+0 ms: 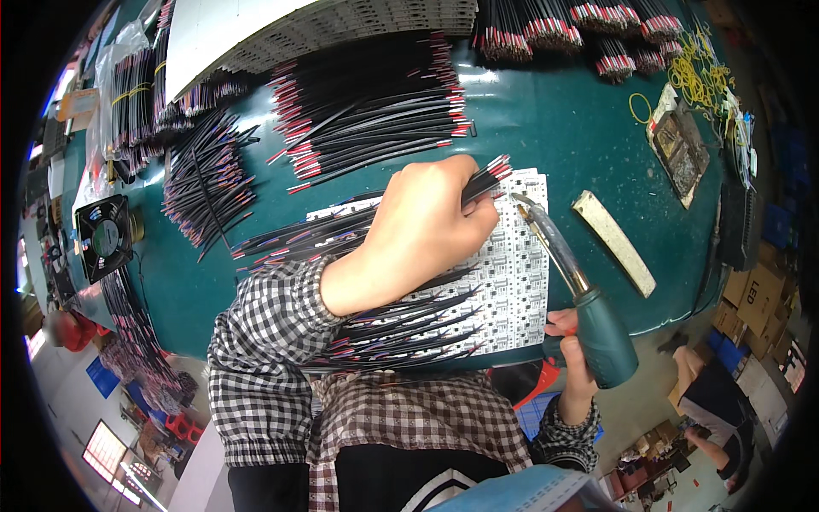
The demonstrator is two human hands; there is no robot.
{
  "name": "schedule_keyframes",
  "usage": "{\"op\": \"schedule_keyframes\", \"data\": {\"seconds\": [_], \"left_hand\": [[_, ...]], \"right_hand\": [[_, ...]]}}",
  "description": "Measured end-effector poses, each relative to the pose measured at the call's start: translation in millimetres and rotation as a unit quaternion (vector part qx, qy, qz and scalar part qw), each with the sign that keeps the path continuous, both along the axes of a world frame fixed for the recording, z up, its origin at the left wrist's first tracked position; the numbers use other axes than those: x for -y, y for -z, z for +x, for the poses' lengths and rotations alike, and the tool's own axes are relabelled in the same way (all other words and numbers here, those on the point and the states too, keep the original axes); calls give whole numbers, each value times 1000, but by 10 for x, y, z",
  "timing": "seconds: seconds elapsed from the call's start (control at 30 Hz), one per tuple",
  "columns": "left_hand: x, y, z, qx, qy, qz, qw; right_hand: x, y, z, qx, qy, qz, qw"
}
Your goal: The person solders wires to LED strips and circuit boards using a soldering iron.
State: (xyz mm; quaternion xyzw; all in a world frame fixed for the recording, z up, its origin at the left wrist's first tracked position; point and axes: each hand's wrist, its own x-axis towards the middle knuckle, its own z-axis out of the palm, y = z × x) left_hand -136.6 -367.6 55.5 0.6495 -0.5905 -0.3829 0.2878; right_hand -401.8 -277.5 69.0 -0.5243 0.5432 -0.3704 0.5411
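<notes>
My left hand [431, 218] is closed round a small bunch of black cables [488, 177], whose red and white stripped ends stick out past the thumb. It hovers over a white panel of small circuit boards [527, 290]. My right hand [577, 363] grips the handle of a green soldering gun [607, 346]. The gun's metal tip points up and left, close to the bare cable ends; I cannot tell whether they touch. Several black cables [409, 317] lie across the panel in rows, and the left forearm hides part of them.
Loose cables [375, 111] lie spread at the back, with tied bundles [546, 30] beyond. A pale bar [614, 243], a dirty soldering tray [678, 145] and yellow rubber bands [699, 68] are on the right. At the left stand a small black fan [104, 237] and another cable pile [209, 183].
</notes>
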Motion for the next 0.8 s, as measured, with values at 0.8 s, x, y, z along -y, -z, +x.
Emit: {"op": "schedule_keyframes", "data": {"seconds": [0.8], "left_hand": [[5, 28, 7, -3, -5, -12, 1000]], "right_hand": [[-38, 81, -123, -117, -78, -55, 989]]}}
